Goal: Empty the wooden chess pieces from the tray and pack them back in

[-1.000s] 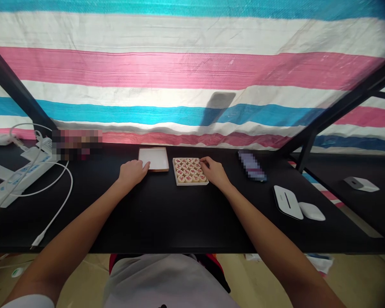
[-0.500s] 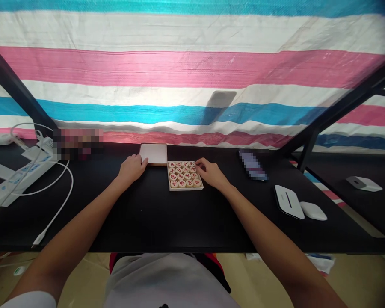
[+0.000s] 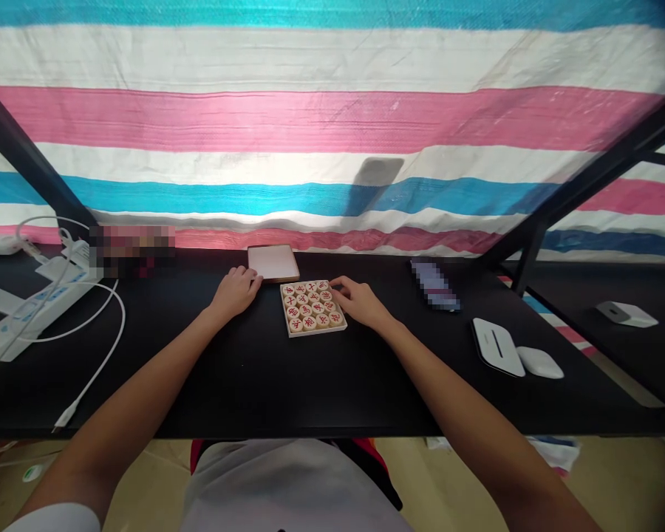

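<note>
A shallow box of Chinese chess pieces lies on the black desk, slightly turned. Round pale pieces with red characters sit in it in rows, face up. My right hand is at the box's far right corner, its thumb and fingers bent closed on the edge. Just behind the box lies the box lid, with its white inside facing up. My left hand holds the lid's near left corner, its fingers partly curled there. Exactly how the fingertips grip is too small to make out.
A blurred phone lies to the right, with a white flat device and a white mouse-shaped case nearer me. At the left are a power strip and white cables. A striped sheet hangs behind the desk.
The lid has shifted right and turned slightly, my left hand moving with it. The box has turned and slid a little left and nearer me, with my right hand still at its corner.
</note>
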Available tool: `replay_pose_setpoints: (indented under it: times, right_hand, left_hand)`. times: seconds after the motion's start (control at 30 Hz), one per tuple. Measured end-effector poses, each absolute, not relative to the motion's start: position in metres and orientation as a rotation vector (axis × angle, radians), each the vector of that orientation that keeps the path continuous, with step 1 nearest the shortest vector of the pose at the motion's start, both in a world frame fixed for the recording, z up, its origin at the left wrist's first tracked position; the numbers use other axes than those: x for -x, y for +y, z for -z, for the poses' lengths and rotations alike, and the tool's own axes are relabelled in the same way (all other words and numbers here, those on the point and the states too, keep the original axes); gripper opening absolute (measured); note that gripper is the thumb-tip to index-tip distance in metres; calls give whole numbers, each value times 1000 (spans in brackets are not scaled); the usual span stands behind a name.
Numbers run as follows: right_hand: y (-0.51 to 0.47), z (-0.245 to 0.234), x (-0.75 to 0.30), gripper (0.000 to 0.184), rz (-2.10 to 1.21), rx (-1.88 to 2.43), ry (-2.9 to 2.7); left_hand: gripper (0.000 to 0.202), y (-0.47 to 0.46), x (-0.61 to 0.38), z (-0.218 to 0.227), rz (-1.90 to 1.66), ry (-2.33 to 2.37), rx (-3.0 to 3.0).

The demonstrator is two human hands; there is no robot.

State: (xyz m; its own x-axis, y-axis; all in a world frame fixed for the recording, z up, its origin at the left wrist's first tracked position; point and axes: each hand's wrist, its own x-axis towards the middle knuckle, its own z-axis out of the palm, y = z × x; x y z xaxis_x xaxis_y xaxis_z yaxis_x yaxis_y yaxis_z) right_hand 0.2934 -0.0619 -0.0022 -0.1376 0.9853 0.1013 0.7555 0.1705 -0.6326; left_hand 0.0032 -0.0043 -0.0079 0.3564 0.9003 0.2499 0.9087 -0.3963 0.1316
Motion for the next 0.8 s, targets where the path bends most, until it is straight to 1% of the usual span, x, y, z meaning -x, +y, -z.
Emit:
replay_pose_setpoints:
  times: [0.2,0.47,0.63,0.8]
  right_hand:
    - [-65,4,-287,24,-735,1606,-1921]
    - [-69,0,-283,23,-738,1602,-1945]
    - [-70,0,-281,21,-745,1614,-1949]
    - [-68,4,-277,16,-587,1690,-1908]
  left_hand:
    - [40,-7,-9,10,505,-1480,2829]
    - [37,-10,-9,7,526,-1401,2900]
    - [43,-12,-11,8,497,-1429,2922]
    - [51,-12,-11,8,464,-1472,3002]
